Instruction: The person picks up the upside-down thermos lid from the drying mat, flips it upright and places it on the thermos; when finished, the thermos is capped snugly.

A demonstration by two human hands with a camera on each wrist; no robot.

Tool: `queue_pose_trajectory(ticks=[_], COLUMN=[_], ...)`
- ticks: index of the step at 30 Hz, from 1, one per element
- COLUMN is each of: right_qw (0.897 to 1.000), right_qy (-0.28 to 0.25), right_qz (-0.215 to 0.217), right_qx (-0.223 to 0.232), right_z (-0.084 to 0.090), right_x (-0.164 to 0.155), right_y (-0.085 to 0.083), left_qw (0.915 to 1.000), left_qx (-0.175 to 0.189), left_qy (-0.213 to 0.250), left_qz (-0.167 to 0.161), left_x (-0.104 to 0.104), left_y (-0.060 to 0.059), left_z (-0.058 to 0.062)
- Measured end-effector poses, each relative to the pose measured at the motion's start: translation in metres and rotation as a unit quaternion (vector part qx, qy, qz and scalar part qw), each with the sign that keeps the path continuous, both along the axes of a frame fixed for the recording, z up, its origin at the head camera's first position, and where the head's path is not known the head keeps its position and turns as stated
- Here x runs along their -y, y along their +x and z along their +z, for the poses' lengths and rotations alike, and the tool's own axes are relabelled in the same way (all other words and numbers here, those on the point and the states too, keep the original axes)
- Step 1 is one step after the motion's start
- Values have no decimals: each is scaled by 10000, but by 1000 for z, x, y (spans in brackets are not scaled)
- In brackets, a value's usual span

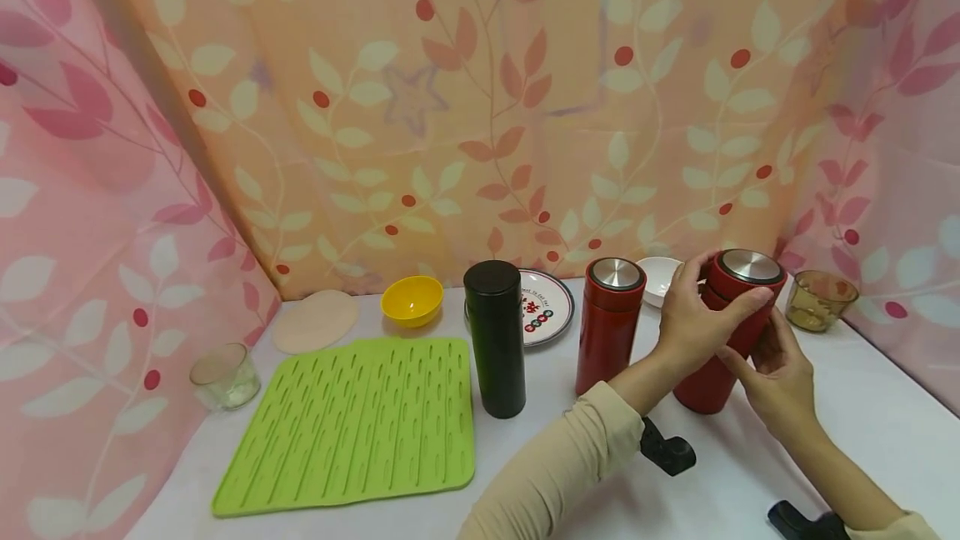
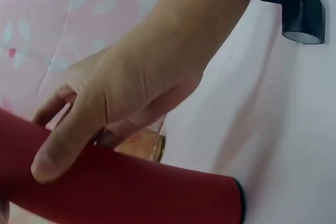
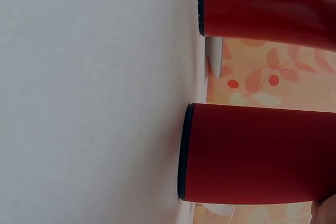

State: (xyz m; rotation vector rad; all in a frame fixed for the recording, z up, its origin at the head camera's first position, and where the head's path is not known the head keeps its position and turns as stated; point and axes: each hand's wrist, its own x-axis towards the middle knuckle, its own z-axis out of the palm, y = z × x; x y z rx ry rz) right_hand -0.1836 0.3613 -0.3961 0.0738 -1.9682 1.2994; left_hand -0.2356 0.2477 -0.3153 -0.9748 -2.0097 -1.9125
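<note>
A red thermos flask (image 1: 731, 298) with a silver-topped lid stands at the right of the white table, held in both hands. My left hand (image 1: 693, 315) grips it near the lid, thumb across the front. Lower on its right side, my right hand (image 1: 780, 377) holds the body with thumb and fingers; the left wrist view shows this right hand (image 2: 110, 93) around the red flask (image 2: 136, 187). In the right wrist view the flask's dark base (image 3: 185, 153) appears to rest on the table. A second red thermos flask (image 1: 607, 332) stands upright to the left.
A black flask (image 1: 498, 348) stands beside a green drying mat (image 1: 360, 432). Behind are a patterned plate (image 1: 555, 307), a white dish (image 1: 656, 277), a yellow bowl (image 1: 412, 302) and a beige disc (image 1: 315, 322). Glass cups stand at far left (image 1: 225, 377) and right (image 1: 821, 302).
</note>
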Motion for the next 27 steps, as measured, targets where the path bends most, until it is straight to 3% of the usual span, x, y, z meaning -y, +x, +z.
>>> queue_pose_trajectory(ticks=[4,7,9,16,20,22,27], right_qw=[9999,9999,9991,9984,9984,9984,9985], right_qy=[-78,28,281,404,420,375,355], right_qz=[-60,-122,-273,-319,-316,-323,-338], right_qx=[36,69,187,232,213,255,250], right_z=[-1,-1,0,2,3,2,2], right_x=[1,1,1,1,2,1,1], right_y=[2,2,2,1,1,1,1], left_qw=[9964,9935,9943,9992,9991,9997,9959], left_qx=[-244,-380,-408,-322,-237,-190,-377], left_qy=[-200,-346,-375,-206,-61,-100,-400], left_qz=[790,1015,910,-111,-334,-151,715], left_x=[-7,-6,-3,6,5,3,-5], left_y=[7,6,3,-9,-10,-8,-4], left_z=[0,0,1,-1,-2,-1,3])
